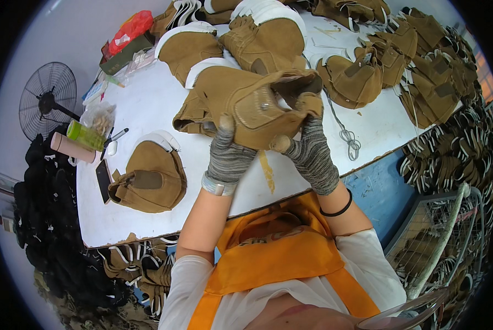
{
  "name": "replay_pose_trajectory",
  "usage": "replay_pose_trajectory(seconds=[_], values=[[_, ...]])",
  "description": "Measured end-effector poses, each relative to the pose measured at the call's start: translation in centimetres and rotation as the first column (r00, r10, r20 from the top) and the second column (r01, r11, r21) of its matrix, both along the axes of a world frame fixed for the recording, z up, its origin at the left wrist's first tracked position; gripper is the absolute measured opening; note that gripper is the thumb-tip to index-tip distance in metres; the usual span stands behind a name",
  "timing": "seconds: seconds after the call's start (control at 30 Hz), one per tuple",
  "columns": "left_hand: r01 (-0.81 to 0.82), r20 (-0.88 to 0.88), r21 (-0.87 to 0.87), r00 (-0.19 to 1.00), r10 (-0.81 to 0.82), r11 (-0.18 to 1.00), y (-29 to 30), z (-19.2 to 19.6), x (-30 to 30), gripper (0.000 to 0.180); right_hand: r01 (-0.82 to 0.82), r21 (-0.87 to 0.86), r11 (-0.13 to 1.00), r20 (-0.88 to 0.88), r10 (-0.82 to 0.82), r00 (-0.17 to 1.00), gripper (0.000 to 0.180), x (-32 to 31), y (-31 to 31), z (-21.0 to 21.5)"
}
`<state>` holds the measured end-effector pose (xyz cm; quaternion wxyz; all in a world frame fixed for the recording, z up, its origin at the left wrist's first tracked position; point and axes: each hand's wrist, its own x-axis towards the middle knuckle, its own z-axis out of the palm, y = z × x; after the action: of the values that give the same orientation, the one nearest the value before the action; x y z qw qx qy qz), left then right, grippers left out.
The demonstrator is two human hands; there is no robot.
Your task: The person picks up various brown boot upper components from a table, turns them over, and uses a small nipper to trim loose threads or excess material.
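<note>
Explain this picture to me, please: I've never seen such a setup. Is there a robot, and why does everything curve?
There's no robot here. A person is working, seen from a wide fisheye camera worn on their own head and looking down; that lens bends straight edges near the rim.

The left hand and right hand wear striped grey gloves that leave the fingertips bare. Together they hold a brown piece, shaped like a shoe's upper, above a white table.

On the table, a similar piece with a white edge sits to the left, and more brown pieces are heaped toward the far side. A green bottle and a dark flat slab, perhaps a phone, lie at the left.
</note>
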<state>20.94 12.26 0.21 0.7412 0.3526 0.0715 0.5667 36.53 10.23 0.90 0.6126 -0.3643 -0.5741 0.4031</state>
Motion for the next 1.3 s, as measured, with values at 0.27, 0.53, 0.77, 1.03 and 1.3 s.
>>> replay_pose_trajectory(seconds=[0.27, 0.53, 0.77, 1.03, 1.3], values=[[-0.152, -0.487, 0.13, 0.851, 0.197, 0.98, -0.9, -0.1, 0.4, 0.07, -0.056, -0.178, 0.982, -0.308, -0.001, 0.951, 0.086, 0.5, -1.3, 1.6], [-0.054, -0.625, 0.327, 0.737, 0.259, 0.943, -0.7, -0.9, 2.0, 0.053, -0.178, -0.131, 0.975, -0.795, 0.004, 0.607, 0.074, 4.8, 0.4, 2.8], [-0.133, -0.588, 0.223, 0.772, 0.242, 0.966, -1.3, -0.7, 2.5, 0.036, 0.426, 0.495, 0.757, 0.743, -0.623, 0.244, 0.05, 7.0, -0.1, 0.6], [-0.046, -0.658, 0.234, 0.728, 0.193, 0.971, -1.5, -2.0, 2.6, 0.03, 0.449, 0.429, 0.784, 0.711, -0.6, 0.368, 0.045, 6.4, -0.6, -0.3], [-0.287, -0.543, 0.308, 0.73, 0.415, 0.907, -1.5, 1.0, 2.9, 0.035, -0.207, 0.035, 0.978, -0.732, 0.166, 0.661, 0.069, 4.6, -0.5, 2.2]])
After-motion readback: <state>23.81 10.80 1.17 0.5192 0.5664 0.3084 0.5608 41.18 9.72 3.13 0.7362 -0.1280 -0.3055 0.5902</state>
